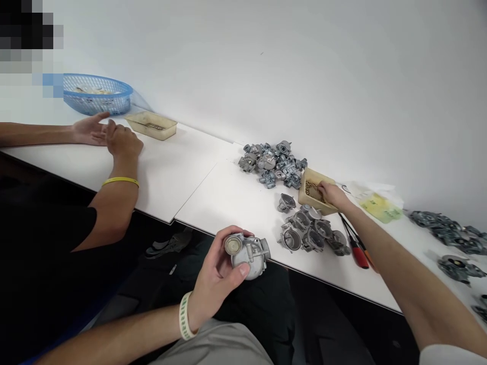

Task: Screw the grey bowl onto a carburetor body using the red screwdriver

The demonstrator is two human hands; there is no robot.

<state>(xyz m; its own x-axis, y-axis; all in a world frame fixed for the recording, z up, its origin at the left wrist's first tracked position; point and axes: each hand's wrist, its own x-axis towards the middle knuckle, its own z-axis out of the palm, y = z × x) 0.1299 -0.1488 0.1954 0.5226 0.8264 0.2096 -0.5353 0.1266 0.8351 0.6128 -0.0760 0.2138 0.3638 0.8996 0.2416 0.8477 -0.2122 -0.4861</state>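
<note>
My left hand is closed around a grey metal carburetor, held in front of the table edge above my lap. Its round cap faces up and my thumb presses on its body. Farther right, my right hand dips into a cream plastic tray. Small brass-coloured parts lie inside it. My right fingertips are pinched together among them; what they grip, if anything, is too small to make out. Just in front of the tray stands a group of carburetor bodies, several with open bowls facing up.
A heap of carburetors lies by the wall. Screwdrivers with red and orange handles, a yellow-green bag and more carburetors are at right. At left, a co-worker's hands rest near a second tray and a blue basket.
</note>
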